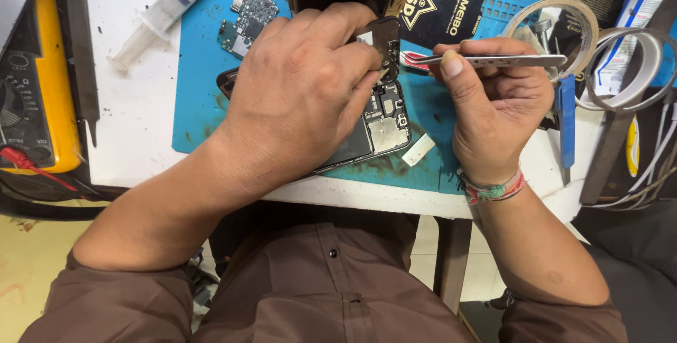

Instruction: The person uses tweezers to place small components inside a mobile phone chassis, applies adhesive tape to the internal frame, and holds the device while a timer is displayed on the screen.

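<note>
opened phone (381, 128) lies under both hands: left (303, 96) pinches a dark metal plate (381, 40), right (497, 100) grips tweezers (493, 61).

Bare surface (134, 103) left of mat (201, 96), w/ only a syringe (166, 8) across it. Right side crowded: tape rolls (620, 61), tubes, cables block passage.

Two tape rolls (557, 29), one syringe (166, 11), one tweezers (493, 61)

- A syringe (169, 8) lies on the white table (134, 103).
- A yellow multimeter (35, 82) sits far left.
- Tape rolls (620, 68) lie at right.
- A loose circuit board (247, 19) rests on the blue mat (201, 96).
</note>
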